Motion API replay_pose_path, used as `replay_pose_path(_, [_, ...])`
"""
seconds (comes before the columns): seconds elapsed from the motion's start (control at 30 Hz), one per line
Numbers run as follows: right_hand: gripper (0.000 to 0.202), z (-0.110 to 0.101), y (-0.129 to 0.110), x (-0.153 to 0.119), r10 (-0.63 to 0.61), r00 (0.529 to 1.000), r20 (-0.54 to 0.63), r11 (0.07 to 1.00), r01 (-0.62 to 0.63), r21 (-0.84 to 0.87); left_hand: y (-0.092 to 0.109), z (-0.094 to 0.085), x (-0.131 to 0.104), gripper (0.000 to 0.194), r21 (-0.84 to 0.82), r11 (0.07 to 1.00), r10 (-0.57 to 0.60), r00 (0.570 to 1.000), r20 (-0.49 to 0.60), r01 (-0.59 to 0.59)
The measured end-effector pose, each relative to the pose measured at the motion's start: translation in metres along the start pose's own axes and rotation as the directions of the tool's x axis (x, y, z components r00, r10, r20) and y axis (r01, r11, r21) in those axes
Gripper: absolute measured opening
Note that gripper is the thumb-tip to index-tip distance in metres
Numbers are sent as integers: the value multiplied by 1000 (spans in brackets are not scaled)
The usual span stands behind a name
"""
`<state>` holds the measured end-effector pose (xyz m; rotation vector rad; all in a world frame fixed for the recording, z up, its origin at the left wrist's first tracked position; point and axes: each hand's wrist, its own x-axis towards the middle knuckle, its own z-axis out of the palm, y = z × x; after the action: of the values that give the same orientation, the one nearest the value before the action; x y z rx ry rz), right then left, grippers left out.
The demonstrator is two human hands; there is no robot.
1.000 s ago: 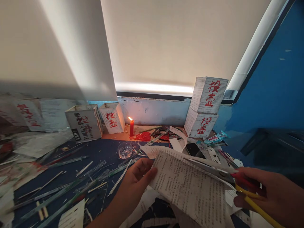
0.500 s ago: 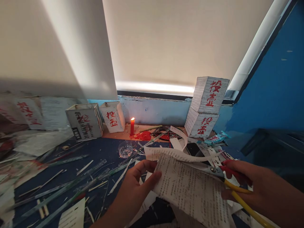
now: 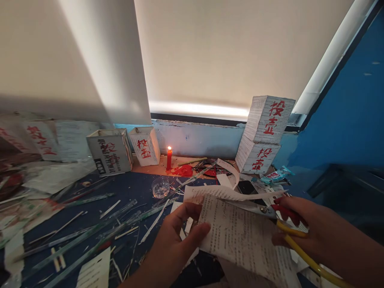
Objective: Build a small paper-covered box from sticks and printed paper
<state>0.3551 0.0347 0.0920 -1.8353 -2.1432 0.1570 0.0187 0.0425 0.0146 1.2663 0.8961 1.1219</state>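
Note:
My left hand (image 3: 183, 236) pinches the left edge of a piece of printed paper (image 3: 240, 240) between thumb and fingers. In my right hand (image 3: 312, 224) is a pair of scissors (image 3: 263, 209) with red and yellow handles, fingers wrapped around the grips. The blades point left along the paper's top edge and are partly hidden by it. A long curling strip of printed paper (image 3: 222, 192) lies along the blades, with its right part just above them. Whether the strip is fully separate from the sheet I cannot tell.
A lit red candle (image 3: 169, 159) stands at the back, beside red wax (image 3: 183, 171). Boxes with red characters (image 3: 144, 148) stand left, two stacked boxes (image 3: 264, 132) right. A round clear dish (image 3: 161, 187), a phone (image 3: 246, 187), plastic strips (image 3: 87, 248) and scraps litter the blue tabletop.
The scissors and my right hand have moved a little left along the paper's top edge. My left hand keeps its pinch on the paper. The view has shifted slightly.

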Motion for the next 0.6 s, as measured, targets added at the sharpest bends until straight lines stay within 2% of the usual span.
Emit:
replay_pose_path(0.1, [48, -3, -8, 4, 62, 989, 138, 998, -60, -19, -1, -2, -1, 29, 21, 1000, 5, 1000, 0, -5])
replay_pose_path(0.13, [48, -3, -9, 5, 75, 986, 151, 997, -72, -22, -1, -2, -1, 29, 24, 1000, 4, 1000, 3, -4])
replay_pose_path(0.47, [53, -1, -9, 13, -8, 998, 62, 1000, 7, 28, 6, 2, -5, 27, -44, 999, 21, 999, 46, -19])
replay_pose_path(0.6, [47, -1, -12, 16, 26, 996, 91, 1000, -27, 15, 8, 1, -5, 28, -37, 999, 28, 999, 46, -26])
